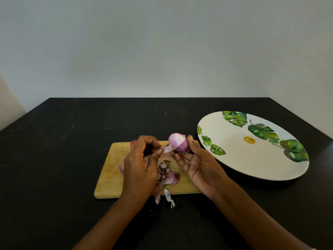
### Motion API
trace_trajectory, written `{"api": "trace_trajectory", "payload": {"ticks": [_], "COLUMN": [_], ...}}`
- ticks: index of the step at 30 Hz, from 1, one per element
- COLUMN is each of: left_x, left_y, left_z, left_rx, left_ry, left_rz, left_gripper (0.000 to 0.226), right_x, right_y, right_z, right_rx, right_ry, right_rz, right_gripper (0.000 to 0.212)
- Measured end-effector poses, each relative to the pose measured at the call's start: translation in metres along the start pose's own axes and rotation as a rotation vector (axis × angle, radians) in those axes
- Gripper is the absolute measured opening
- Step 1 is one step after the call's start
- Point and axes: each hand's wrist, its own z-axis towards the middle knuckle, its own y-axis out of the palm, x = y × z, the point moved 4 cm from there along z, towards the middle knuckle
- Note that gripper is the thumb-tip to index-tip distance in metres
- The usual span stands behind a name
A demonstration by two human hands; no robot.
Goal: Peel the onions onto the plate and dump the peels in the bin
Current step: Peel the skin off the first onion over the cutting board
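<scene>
Purple onion (178,144) clasped in right hand (199,168) grip, left hand (141,170) grip pinching its loose peel (166,149)

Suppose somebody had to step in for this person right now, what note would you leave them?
Right hand holds a half-peeled onion above the cutting board; left hand pinches a strip of skin from it.
Loose peels lie on the board, some over its near edge. Two other onions sit partly hidden behind the left hand. The plate, to the right, holds no onion.
Left: finish this one, peel the rest, plate them, bin the peels. No bin in view.
</scene>
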Motion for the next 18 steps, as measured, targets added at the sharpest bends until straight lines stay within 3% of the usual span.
{"api": "trace_trajectory", "payload": {"ticks": [5, 10, 18], "left_x": [-0.0020, -0.0038, -0.0035], "left_y": [-0.0017, -0.0026, 0.0024], "left_z": [0.0001, -0.0007, -0.0029], "left_rx": [0.041, 0.055, 0.003], "left_ry": [0.043, 0.027, 0.114], "left_rz": [0.074, 0.142, 0.109], "left_gripper": [0.039, 0.038, 0.033], "right_x": [0.0045, 0.0016, 0.0050], "right_y": [-0.0003, 0.0001, -0.0043], "right_z": [-0.0003, 0.0015, 0.0037], "right_rx": [-0.013, -0.025, -0.009], "right_ry": [0.066, 0.081, 0.054], "right_rz": [-0.109, -0.039, -0.126], "right_gripper": [0.043, 0.060, 0.061]}}
